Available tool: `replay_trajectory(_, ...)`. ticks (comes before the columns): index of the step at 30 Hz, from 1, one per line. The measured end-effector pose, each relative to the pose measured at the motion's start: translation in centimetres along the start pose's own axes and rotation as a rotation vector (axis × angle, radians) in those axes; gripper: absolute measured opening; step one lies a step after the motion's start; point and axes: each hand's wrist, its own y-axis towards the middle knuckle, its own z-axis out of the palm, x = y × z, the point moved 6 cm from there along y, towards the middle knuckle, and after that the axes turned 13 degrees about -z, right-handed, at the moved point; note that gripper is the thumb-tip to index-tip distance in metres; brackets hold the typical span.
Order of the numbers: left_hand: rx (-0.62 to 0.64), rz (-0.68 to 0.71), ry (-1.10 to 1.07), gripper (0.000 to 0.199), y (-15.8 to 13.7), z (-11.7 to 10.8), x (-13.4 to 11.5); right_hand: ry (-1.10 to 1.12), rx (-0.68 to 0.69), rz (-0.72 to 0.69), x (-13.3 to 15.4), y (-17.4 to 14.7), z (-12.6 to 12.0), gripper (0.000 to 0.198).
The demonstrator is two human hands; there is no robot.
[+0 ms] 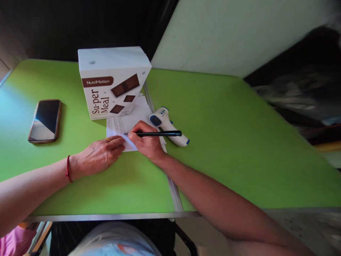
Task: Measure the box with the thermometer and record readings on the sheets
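Head view: from here I see a slim, glossy black pen (170, 133) pinched in the right hand (147, 142), lying nearly level, its tip down by the sheet of paper (129, 123). That sheet is white, with rows of small dark marks on its left part, and it lies beneath and just beyond both hands. The left hand (105, 153) rests flat, holding nothing, fingertips on the paper's near edge. Beyond the hands a white and brown NutriMotion box (97, 97) stands upright, hiding part of the sheet. Just past the right hand lies a white and blue thermometer (166, 122), partly behind the pen. Left of the left hand, well apart, a phone (45, 121) lies on the green table (229, 149).
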Motion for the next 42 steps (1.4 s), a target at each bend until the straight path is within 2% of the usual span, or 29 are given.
replay_trajectory(7, 0.029, -0.005, 0.011, 0.026, -0.03, 0.08, 0.04, -0.033, -0.011, 0.005, -0.40, 0.03, -0.22, 0.021)
replay_trajectory(23, -0.005, 0.007, 0.017, 0.026, 0.04, -0.03, -0.06, -0.016, 0.012, 0.009, -0.55, -0.03, -0.22, 0.018)
replay_trajectory(30, 0.003, 0.006, 0.033, 0.028, -0.01, 0.06, -0.03, -0.012, -0.034, -0.007, -0.57, -0.14, -0.33, 0.019)
replay_trajectory(42, 0.039, -0.022, 0.010, 0.029, 0.05, 0.32, 0.15, -0.021, 0.011, 0.017, -0.36, 0.02, -0.21, 0.016)
